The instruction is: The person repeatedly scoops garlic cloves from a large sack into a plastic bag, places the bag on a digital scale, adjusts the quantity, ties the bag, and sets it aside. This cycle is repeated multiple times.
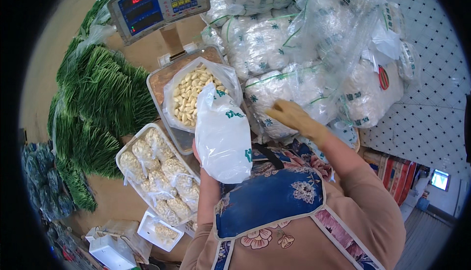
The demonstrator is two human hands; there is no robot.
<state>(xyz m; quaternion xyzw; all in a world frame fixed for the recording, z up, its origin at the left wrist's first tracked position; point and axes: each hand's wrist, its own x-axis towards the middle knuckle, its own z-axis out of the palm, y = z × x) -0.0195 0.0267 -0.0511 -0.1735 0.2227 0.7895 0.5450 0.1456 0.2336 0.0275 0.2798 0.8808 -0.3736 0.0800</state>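
Note:
A white plastic bag (224,137) with green print stands up in front of my body, its upper end beside the peeled garlic cloves (189,91). My left hand (196,153) supports this bag from its left side; most of the fingers are hidden behind it. The cloves lie in an opened clear bag (234,79) on the platform (156,81) of a weighing scale. My right hand (296,119), in a tan glove, hovers over the wrapped white packs to the right. Its fingers stretch to the left and hold nothing I can see.
Stacked plastic-wrapped packs (260,39) fill the far middle and right. The scale's display (157,6) rises at the far left. Bundled long green stems (100,98) lie left. A white basket (122,153) of bagged pale pieces and a small white tray (146,230) stand near left.

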